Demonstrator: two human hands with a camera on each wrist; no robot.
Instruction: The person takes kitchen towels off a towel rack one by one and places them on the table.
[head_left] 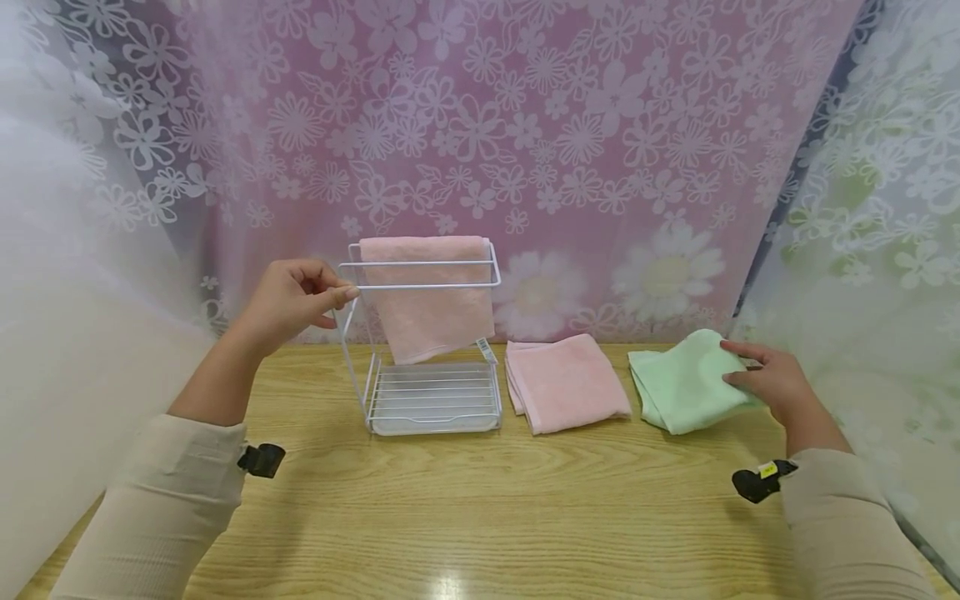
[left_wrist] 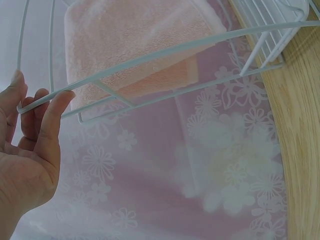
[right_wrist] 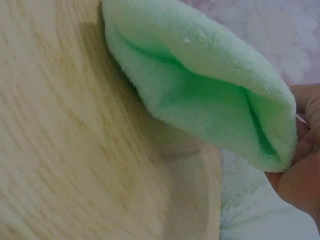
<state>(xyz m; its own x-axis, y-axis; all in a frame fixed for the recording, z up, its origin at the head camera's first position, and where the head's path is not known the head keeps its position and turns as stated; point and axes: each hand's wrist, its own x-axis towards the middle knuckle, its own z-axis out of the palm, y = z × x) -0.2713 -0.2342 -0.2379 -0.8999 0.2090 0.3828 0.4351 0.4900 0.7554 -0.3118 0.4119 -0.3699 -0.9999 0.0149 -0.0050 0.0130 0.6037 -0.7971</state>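
A white wire rack [head_left: 420, 287] stands toward the back of the table, with a pink towel [head_left: 438, 321] draped over its upper bars. My left hand [head_left: 296, 300] pinches the rack's top left corner between thumb and fingers; the left wrist view shows the grip on the bent wire [left_wrist: 150, 57]. At the right, my right hand [head_left: 776, 383] holds the right edge of a folded green towel [head_left: 693, 379]. That edge is raised off the wood in the right wrist view, where the towel's folds [right_wrist: 200, 90] gape. Part of the right hand is hidden behind the cloth.
A second pink towel [head_left: 570, 383] lies folded between the rack and the green towel. The rack's base holds a pale tray [head_left: 435, 425] under its wires, and a small tag [head_left: 486, 350] hangs there. A floral curtain [head_left: 525, 167] hangs behind the wooden table [head_left: 465, 508].
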